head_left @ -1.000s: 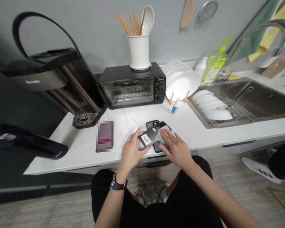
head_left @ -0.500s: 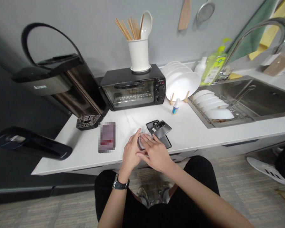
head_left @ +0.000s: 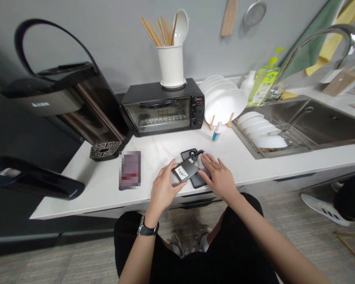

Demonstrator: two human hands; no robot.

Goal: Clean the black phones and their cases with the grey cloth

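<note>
A grey phone [head_left: 184, 169] with a white label lies tilted across a black phone case [head_left: 197, 180] on the white counter. My left hand [head_left: 163, 185] grips the phone's left end between thumb and fingers. At the phone's right side, my right hand [head_left: 219, 173] presses a pale crumpled cloth or tissue [head_left: 198, 161] with its fingers. Behind the hands stands a small white spray bottle [head_left: 216, 132] with a blue label. A purplish, pixelated flat item [head_left: 130, 169] rests to the left of my hands.
A black toaster oven [head_left: 162, 114] carries a white utensil holder [head_left: 171, 66]. White plates [head_left: 226, 106] stand in a rack beside it. The sink [head_left: 319, 126] with bowls is at right; a dark drink machine [head_left: 88, 102] is at left. A person's shoe [head_left: 324, 209] shows at right.
My hands have moved apart. The left has taken hold of the phone's end, and the labelled side of the phone now shows. The right hand has moved right with the pale cloth.
</note>
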